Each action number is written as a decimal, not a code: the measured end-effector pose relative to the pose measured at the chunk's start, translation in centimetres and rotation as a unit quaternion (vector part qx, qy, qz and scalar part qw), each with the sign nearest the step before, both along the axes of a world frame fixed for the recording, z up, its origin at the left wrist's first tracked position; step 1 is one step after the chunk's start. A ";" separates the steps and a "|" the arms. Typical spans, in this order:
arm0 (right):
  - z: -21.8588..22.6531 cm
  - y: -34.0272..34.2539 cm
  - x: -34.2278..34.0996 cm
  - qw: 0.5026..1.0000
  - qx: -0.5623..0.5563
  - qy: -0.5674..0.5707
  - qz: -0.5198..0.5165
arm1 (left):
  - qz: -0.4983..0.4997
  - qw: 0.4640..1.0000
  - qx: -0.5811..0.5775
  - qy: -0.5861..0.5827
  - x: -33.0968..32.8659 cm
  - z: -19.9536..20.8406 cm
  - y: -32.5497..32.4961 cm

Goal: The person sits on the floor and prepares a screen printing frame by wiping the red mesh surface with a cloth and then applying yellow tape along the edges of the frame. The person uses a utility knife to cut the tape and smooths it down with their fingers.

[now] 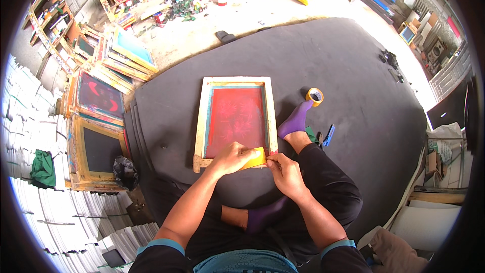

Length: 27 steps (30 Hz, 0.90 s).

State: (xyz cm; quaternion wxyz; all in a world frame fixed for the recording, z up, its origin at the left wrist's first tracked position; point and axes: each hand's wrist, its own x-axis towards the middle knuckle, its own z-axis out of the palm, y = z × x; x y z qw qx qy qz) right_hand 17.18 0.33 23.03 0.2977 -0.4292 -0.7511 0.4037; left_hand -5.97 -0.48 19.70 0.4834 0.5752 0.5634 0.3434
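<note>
A: How are the arms posed?
B: The left forearm (pixel 189 205) and the right forearm (pixel 323 215) slant inward over the folded legs (pixel 331 184), elbows wide, converging at the near bar of the wooden frame (pixel 237 80)

A: And the left hand (pixel 228 160)?
B: Grasping yellow tape (pixel 256 158), thumb laid along it. The tape sits under that thumb at the near bar, close to the frame's near right corner. Strip or roll, I cannot tell

A: The right hand (pixel 287 173)?
B: Right at that corner, fingers curled in, just beside the tape's right end. Whether it grips anything, I cannot tell

A: Where does the frame lie?
B: On the dark surface (pixel 353 81), closer to its left edge than its right, red mesh (pixel 235 116) inside the bars

A: What's around it?
B: A purple-socked foot (pixel 297 120) just beside the right bar, a tape roll (pixel 316 94) near its toes, and a blue tool (pixel 329 135) further toward the surface's right edge
</note>
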 end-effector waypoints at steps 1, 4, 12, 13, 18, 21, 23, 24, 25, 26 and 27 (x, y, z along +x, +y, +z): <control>0.2 0.0 -0.1 1.000 0.008 -0.002 0.000 | 0.010 1.000 0.011 0.013 0.1 0.0 -0.1; -0.6 -0.3 -0.1 0.999 0.035 -0.014 -0.001 | -0.005 0.995 -0.061 0.077 0.2 1.2 0.0; -1.4 0.1 -0.5 0.996 0.061 -0.055 0.044 | 0.002 0.994 -0.056 0.090 -0.5 0.4 -0.2; -1.4 0.3 -0.3 0.994 0.071 -0.058 0.051 | -0.006 0.993 -0.067 0.096 -0.2 1.6 0.0; -2.0 0.7 -0.2 0.990 0.088 -0.046 0.095 | -0.019 0.992 -0.092 0.083 -0.3 2.3 -0.2; -2.0 0.8 -0.4 0.992 0.076 -0.027 0.094 | 0.012 0.998 -0.035 0.044 -0.5 -0.9 -0.8; -2.3 0.6 -0.3 0.994 0.062 -0.013 0.090 | -0.002 0.997 -0.043 0.062 -0.8 -1.9 -0.6; -2.5 0.5 -0.1 0.995 0.048 -0.001 0.085 | -0.010 0.996 -0.068 0.059 -0.8 -2.3 -0.5; -2.8 0.4 0.1 0.996 0.034 0.012 0.081 | -0.017 0.994 -0.093 0.056 -0.7 -2.5 -0.6; -2.9 0.4 0.3 0.996 0.021 0.025 0.078 | -0.013 0.995 -0.085 0.052 -0.6 -2.5 -0.7; -2.9 0.3 0.4 0.997 -0.004 0.027 0.071 | -0.009 0.996 -0.078 0.047 -0.4 -2.4 -1.0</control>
